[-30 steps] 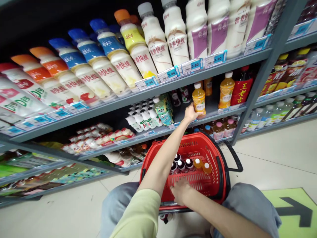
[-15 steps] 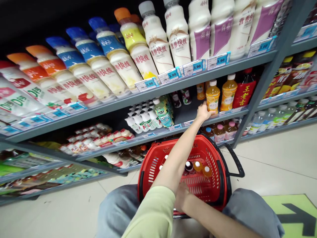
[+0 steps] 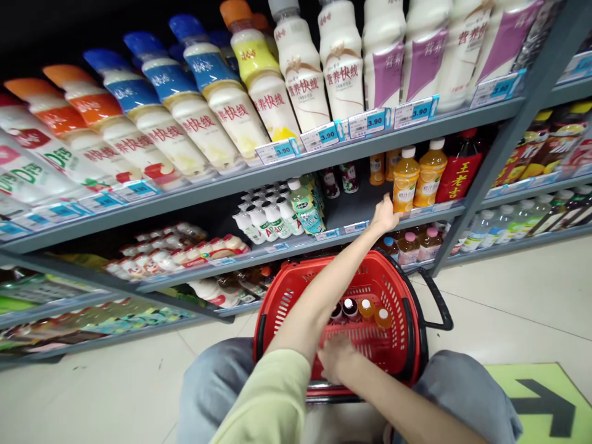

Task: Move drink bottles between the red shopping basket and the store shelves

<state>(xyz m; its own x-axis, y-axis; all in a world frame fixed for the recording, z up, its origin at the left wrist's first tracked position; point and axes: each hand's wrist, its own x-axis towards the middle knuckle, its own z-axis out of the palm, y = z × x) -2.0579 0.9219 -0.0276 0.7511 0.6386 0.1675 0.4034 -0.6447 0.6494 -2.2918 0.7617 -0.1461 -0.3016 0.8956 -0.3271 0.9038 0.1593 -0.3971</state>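
Note:
My left hand (image 3: 386, 214) reaches across to the middle shelf and is closed against the lower left side of an orange juice bottle (image 3: 406, 182), which stands upright there. Beside it on the right is another orange juice bottle (image 3: 430, 174). My right hand (image 3: 337, 357) hangs over the near part of the red shopping basket (image 3: 289, 290), below my left forearm; motion smears its fingers. Inside the basket, several small bottles stand in a row, among them a dark bottle (image 3: 350, 308) and an orange one (image 3: 383, 318), all with white caps. My left forearm hides part of the basket.
Milk drink bottles (image 3: 235, 117) line the upper shelf, whose edge (image 3: 231, 179) juts out above my left hand. A red-labelled dark bottle (image 3: 460, 169) stands right of the juice. The basket's black handle (image 3: 437, 302) sticks out right. My knees (image 3: 217, 388) flank the basket.
The orange juice bottle at my left hand has shifted slightly right, closer to its neighbour. My right hand has moved a little left over the basket. The view has shifted slightly.

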